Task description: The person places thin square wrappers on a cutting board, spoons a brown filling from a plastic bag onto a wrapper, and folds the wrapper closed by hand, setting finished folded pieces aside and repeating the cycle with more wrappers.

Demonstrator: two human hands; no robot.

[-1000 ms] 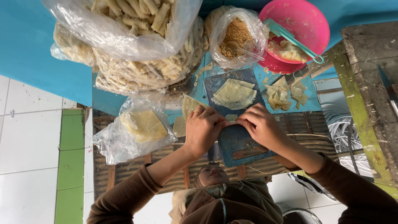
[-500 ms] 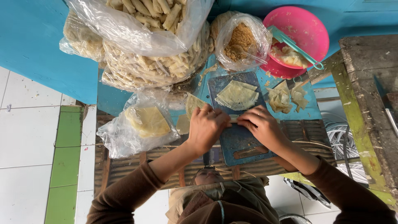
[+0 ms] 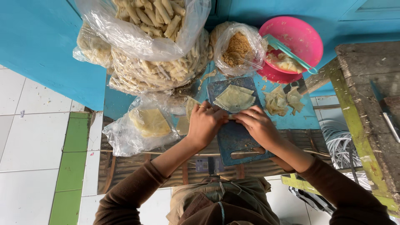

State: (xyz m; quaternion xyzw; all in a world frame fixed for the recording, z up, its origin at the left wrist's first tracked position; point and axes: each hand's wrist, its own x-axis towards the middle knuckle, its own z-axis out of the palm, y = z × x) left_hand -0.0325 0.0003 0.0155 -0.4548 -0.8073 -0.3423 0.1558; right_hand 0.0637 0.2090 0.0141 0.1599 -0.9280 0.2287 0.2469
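The bench (image 3: 291,121) carries two big bags of finished rolls (image 3: 158,37), a bag of wrappers (image 3: 146,125) and a pink bowl (image 3: 298,39); none of these has shifted over the last second. On the blue board (image 3: 237,137) the wrapper stack (image 3: 234,98) lies just beyond the knuckles. The left hand (image 3: 205,123) and right hand (image 3: 258,125) have drawn closer together, fingers curled shut on a thin roll (image 3: 231,117) between them (mostly hidden). I judge the rolling is nearly finished.
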